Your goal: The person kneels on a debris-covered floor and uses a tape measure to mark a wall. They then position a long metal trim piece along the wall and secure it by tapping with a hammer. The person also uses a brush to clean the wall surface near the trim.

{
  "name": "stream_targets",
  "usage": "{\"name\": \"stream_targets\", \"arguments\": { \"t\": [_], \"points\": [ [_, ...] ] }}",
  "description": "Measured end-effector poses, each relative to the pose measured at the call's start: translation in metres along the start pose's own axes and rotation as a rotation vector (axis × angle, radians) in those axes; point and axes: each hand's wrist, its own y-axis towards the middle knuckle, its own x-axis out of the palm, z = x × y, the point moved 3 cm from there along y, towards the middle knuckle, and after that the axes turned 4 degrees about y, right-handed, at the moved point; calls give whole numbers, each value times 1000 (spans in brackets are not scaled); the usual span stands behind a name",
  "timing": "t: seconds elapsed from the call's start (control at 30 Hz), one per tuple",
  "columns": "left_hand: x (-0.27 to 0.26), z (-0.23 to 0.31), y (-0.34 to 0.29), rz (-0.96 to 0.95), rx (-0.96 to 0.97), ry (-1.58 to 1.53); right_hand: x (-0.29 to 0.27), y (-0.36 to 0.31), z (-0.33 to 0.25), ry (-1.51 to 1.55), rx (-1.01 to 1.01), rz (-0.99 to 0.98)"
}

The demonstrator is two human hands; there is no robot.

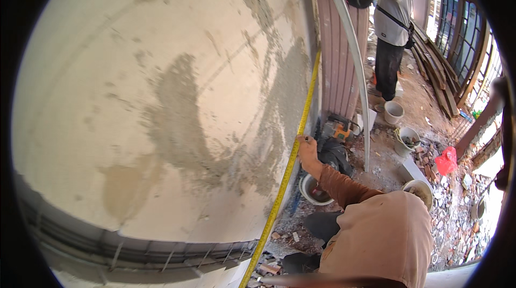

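Observation:
Neither of my hands shows in the picture. A yellow tape measure blade (279,196) runs taut and slanting along the edge of a pale wall (80,100) with grey cement patches. Its lower end passes out at the bottom edge, so what holds it there is hidden. A co-worker in a pinkish-tan hood (376,234) crouches at the lower right. That person's hand (308,155), in a brown sleeve, pinches the blade against the wall edge around its middle. Higher up, the blade reaches a ribbed reddish panel (336,57).
Beyond the hand lie an orange power tool (341,129) and a bucket (307,191). A curved pale pipe (359,67) rises nearby. Another person (391,22) stands farther back. More buckets (394,117), rubble (451,218), a red plastic bag (446,160) and wooden planks (438,76) lie rightward.

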Motion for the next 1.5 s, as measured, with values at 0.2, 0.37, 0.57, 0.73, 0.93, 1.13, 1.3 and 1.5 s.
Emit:
{"name": "stream_targets", "arguments": {
  "t": [0.2,0.37,0.57,0.73,0.93,1.13,1.3,1.5],
  "points": [
    [-113,23,-123,381,286,209,50,-15,-100,24,-102,-36],
    [-183,51,-147,568,165,116,95,-25,-185,288,-109,-141],
    [-245,112,-177,731,264,179,131,-19,-278,454,-112,-229],
    [-282,161,-180,722,339,164,170,-1,-333,528,-142,-298],
    [-307,196,-159,636,369,190,192,32,-369,521,-132,-324],
    [-319,215,-155,589,290,231,200,62,-382,286,-278,-286],
    [-333,246,-143,608,468,183,212,75,-419,518,-247,-259],
    [-347,292,-126,602,487,138,221,100,-462,474,-267,-202]
  ]
}}
